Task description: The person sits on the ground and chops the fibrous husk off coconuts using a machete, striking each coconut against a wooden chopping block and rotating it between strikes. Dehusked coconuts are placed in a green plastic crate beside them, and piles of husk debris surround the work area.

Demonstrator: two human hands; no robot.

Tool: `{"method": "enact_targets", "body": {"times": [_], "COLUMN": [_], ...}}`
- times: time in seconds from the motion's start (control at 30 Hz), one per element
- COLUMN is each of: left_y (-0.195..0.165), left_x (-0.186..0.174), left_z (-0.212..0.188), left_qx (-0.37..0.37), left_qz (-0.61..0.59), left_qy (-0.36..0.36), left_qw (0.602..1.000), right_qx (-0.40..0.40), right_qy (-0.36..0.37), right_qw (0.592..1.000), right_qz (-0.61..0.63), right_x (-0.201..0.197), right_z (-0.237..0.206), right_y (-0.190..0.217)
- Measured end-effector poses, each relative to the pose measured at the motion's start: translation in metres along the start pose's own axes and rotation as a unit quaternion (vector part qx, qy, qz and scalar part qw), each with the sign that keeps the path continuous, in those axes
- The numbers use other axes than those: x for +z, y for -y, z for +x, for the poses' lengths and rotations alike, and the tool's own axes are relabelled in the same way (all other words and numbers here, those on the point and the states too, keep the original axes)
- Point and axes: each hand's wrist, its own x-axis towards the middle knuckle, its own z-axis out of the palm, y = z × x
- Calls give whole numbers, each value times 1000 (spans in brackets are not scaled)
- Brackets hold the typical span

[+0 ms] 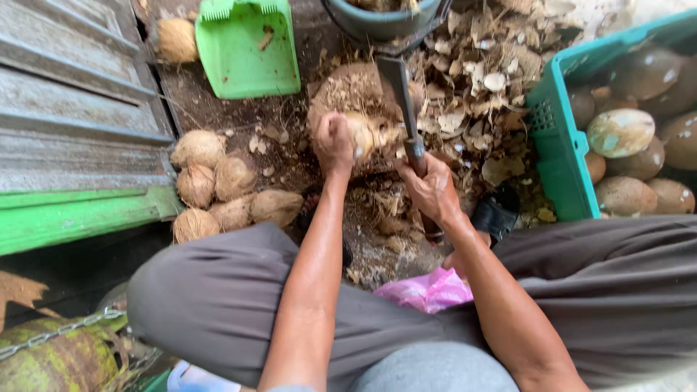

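Note:
My left hand point(333, 143) grips a pale, partly husked coconut point(367, 133) and presses it against a round wooden chopping block point(348, 91). My right hand point(431, 187) is closed on the handle of a heavy cleaver point(399, 91). Its dark blade points away from me and rests right beside the coconut. Both forearms reach out over my knees in grey trousers.
Several husked brown coconuts point(218, 189) lie in a pile at the left by a green-edged wooden step point(80, 218). A teal crate point(559, 145) with coconuts stands at the right. Husk scraps point(479, 80), a green dustpan point(247, 47) and a dark bucket point(381, 22) lie beyond.

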Motion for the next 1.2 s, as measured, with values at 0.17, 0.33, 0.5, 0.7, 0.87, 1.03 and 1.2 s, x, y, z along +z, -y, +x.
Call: {"method": "enact_targets", "body": {"times": [0.17,0.33,0.5,0.7,0.87,1.03,1.2], "left_y": [13,15,13,11,15,19,13], "left_x": [9,12,14,16,16,12,14], "left_z": [5,9,11,12,11,10,9], "left_qx": [-31,-10,-20,74,-3,178,-25], "left_qz": [67,105,155,186,186,255,182], "left_qy": [-4,-12,10,-6,19,8,15], "left_qw": [997,994,988,980,982,950,983], "right_qx": [72,77,-47,104,-71,199,-26], "right_qy": [59,75,1,81,25,99,7], "right_qw": [996,993,992,991,976,972,999], "right_qz": [4,52,114,-7,206,-80,-44], "right_x": [21,9,12,15,14,32,30], "right_z": [-11,-12,-8,-5,-7,-3,-8], "right_y": [3,7,7,4,2,5,-1]}}
